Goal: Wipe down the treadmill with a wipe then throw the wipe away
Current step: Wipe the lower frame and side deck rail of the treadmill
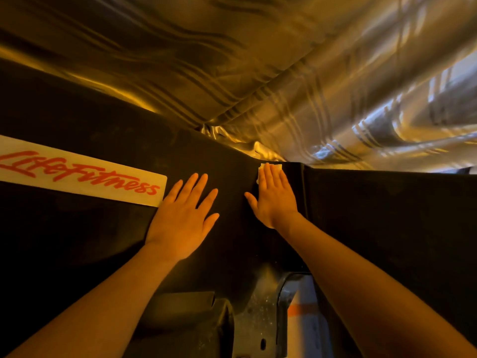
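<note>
Black, matte plastic fills most of the view: the broad dark cover of the treadmill (108, 228), lit in a warm amber light. Both bare hands lie flat on it with fingers straight. The left hand (184, 215) rests palm down with its fingers spread, holding nothing, its little-finger side just beside the end of a long white label with red script lettering (77, 174) that runs off to the left edge. The right hand (275, 196) presses a small white wipe (271, 166) against the cover near its far edge; the fingers lie close together and straight over the wipe, and only its pale corners show past the fingertips and beside the index finger. A raised vertical seam in the black cover runs just to the right of that hand. Beyond the far edge of the cover hangs a shiny grey-gold striped curtain fabric (296, 86) in folds. Near the bottom, between the forearms, a dusty dark metal bracket (260, 313) with a slot hole is visible.
</note>
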`<state>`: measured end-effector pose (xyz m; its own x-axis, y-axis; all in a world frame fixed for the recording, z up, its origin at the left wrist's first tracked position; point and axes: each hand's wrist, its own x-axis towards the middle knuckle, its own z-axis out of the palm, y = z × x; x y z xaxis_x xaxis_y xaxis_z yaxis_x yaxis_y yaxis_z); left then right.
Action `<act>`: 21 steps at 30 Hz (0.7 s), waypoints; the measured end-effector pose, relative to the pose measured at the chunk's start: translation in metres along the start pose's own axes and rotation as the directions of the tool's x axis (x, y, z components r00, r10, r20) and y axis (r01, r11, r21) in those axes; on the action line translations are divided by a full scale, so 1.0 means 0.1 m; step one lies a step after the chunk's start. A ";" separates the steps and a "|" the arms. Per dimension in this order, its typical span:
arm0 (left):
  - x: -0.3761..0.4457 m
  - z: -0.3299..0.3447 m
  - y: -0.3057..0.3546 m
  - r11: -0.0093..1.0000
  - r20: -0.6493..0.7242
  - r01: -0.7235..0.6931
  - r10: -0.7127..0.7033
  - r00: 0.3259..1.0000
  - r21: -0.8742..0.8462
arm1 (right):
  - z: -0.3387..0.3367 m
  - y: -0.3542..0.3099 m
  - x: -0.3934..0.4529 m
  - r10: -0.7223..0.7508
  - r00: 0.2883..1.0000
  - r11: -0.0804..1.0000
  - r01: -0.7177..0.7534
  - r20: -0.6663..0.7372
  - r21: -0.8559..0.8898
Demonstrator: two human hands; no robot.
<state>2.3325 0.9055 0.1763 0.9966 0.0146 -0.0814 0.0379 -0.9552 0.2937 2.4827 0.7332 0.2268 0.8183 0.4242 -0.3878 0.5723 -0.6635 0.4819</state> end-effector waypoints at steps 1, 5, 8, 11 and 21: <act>0.00 0.02 0.00 1.000 -0.014 -0.002 0.002 1.000 0.001 | -0.02 0.02 0.03 -0.006 1.000 1.000 0.007 0.016 -0.021; 0.00 0.06 -0.02 1.000 -0.050 -0.002 0.001 0.999 -0.010 | -0.05 0.02 -0.08 0.005 0.999 0.998 -0.002 0.051 -0.067; 0.00 0.08 -0.02 1.000 -0.045 -0.006 0.006 0.999 -0.008 | -0.02 -0.01 -0.28 -0.007 0.999 0.997 0.011 0.053 -0.079; 0.01 0.07 -0.04 1.000 -0.033 -0.002 0.002 0.999 0.003 | -0.05 0.04 -0.29 -0.022 0.997 0.993 0.030 0.068 -0.113; 0.00 0.09 -0.05 1.000 -0.057 -0.013 0.013 0.998 0.000 | -0.20 -0.01 0.31 0.009 0.999 0.996 -0.013 0.045 0.091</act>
<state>2.3318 0.9072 0.1662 0.9995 0.0189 -0.0237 0.0250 -0.9552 0.2949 2.5082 0.7593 0.2300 0.8203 0.3902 -0.4182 0.5543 -0.7226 0.4130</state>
